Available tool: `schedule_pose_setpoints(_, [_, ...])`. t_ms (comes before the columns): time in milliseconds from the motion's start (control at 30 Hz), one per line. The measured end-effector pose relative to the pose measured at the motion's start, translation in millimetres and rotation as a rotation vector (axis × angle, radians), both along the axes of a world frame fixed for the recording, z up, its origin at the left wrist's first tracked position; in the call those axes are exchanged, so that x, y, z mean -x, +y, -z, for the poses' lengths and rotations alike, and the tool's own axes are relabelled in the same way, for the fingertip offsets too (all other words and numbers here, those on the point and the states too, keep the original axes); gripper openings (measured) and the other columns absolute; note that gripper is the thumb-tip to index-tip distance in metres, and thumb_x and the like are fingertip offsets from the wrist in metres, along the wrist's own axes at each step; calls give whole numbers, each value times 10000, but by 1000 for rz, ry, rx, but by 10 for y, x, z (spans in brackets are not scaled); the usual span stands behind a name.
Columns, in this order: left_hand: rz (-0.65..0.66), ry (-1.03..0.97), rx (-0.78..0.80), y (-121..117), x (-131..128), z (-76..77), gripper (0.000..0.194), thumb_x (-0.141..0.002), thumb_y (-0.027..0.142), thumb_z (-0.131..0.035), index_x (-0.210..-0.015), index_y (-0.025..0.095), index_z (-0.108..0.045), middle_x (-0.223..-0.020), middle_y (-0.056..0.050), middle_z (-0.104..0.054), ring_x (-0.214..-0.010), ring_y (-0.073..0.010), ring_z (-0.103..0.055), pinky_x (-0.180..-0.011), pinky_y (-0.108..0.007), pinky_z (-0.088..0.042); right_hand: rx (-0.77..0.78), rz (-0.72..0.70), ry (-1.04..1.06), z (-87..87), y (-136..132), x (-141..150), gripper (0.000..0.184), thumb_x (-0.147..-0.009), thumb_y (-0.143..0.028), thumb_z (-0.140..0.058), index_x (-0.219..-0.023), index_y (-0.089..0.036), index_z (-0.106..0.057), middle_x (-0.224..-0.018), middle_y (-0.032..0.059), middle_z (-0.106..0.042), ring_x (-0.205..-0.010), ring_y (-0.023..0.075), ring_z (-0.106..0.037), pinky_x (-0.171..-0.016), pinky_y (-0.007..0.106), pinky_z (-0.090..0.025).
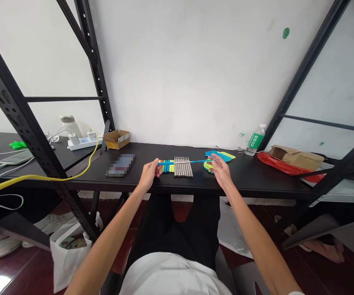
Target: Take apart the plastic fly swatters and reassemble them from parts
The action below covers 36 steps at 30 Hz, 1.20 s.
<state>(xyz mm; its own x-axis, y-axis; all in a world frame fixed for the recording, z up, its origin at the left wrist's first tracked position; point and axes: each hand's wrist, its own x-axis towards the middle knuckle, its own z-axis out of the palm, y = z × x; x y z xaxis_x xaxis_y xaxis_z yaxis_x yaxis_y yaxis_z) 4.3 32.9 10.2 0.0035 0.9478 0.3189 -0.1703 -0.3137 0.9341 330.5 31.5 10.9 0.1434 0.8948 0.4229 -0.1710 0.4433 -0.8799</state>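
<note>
I hold a slim rod (183, 162) level above the black table, its ends blue and its middle silvery. My left hand (149, 173) closes round its blue left end. Around the right end the fingers of my right hand (221, 170) are pinched. Beneath the rod lies a row of metal tubes (183, 171), with several coloured handles (167, 168) in red, green, blue and yellow along their left side. Flat blue pieces (222, 155) and yellow-green pieces (208, 166) lie behind and beside my right hand, which partly hides them.
A blurred phone (121, 165) and a small cardboard box (117, 139) are on the left. On the right stand a water bottle (255, 140) and a red bag (282, 164) with brown paper. A yellow cable (81, 173) crosses the left shelf post. Black metal posts rise on both sides.
</note>
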Motion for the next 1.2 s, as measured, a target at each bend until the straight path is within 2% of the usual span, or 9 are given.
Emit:
schedule_pose_setpoints(333, [31, 0, -7, 8, 16, 16, 437, -893, 515, -570, -616, 178, -532, -577, -24, -571, -492, -112, -479, -502, -263, -382, -3, 21, 23, 22, 23, 8, 345, -713, -420, -825, -1020, -287, -738, -1252, 56, -665, -1018, 239, -659, -723, 339, -551])
schedule_pose_setpoints(467, [20, -16, -7, 10, 8, 14, 437, -890, 518, -573, -617, 181, -516, -571, -17, -564, -486, -109, -476, -499, -261, -384, 9, 13, 19, 17, 14, 12, 369, -724, -470, -808, -1029, -274, -742, -1204, 69, -691, -989, 240, -679, -703, 324, -549])
schedule_pose_setpoints(600, [4, -10, 0, 3, -2, 5, 457, -890, 549, -561, -620, 184, -509, -570, -18, -563, -476, -109, -476, -490, -263, -384, 37, 13, 11, 8, 5, 10, 417, -751, -490, -778, -1110, -286, -727, -1260, 68, -675, -963, 225, -689, -657, 293, -541])
schedule_pose_setpoints(733, [-9, -2, -18, 1, 1, 6, 461, -889, 561, -555, -623, 189, -502, -572, -17, -558, -483, -112, -480, -490, -263, -389, 52, 0, 1, -3, 2, 13, 409, -762, -498, -759, -1114, -292, -719, -1250, 51, -673, -868, 195, -696, -603, 273, -525])
schedule_pose_setpoints(800, [-10, 28, -34, 1, 5, 9, 458, -892, 561, -548, -626, 192, -495, -578, -18, -561, -483, -113, -480, -494, -263, -396, 61, 7, -3, -3, 10, 15, 376, -751, -511, -760, -1042, -276, -721, -1167, 46, -693, -818, 187, -700, -579, 267, -517])
schedule_pose_setpoints(867, [-2, 52, -45, 2, 7, 10, 455, -891, 555, -553, -623, 192, -491, -578, -17, -563, -481, -111, -478, -493, -259, -394, 79, 36, 13, 1, 27, 17, 357, -715, -517, -785, -935, -248, -701, -995, 36, -702, -759, 187, -701, -554, 265, -509])
schedule_pose_setpoints(967, [7, 65, -48, -4, 2, 0, 462, -886, 549, -564, -609, 187, -489, -568, -14, -560, -476, -103, -469, -489, -250, -382, 122, 88, 56, 14, 56, 20, 402, -648, -503, -837, -852, -227, -629, -769, -2, -639, -657, 181, -685, -509, 261, -495])
schedule_pose_setpoints(1100, [-1, 100, -58, -30, -9, -34, 480, -893, 558, -550, -597, 183, -501, -564, -20, -554, -486, -105, -464, -489, -248, -375, 161, 114, 86, 29, 77, 18, 477, -615, -496, -862, -910, -224, -604, -693, -30, -601, -573, 151, -641, -486, 255, -487])
schedule_pose_setpoints(1200, [10, 127, -78, -46, -8, -50, 488, -897, 546, -548, -573, 184, -498, -560, -22, -547, -489, -105, -458, -496, -251, -373, 147, 98, 84, 36, 79, 10, 458, -608, -511, -869, -827, -218, -593, -628, -54, -544, -520, 120, -591, -485, 248, -479])
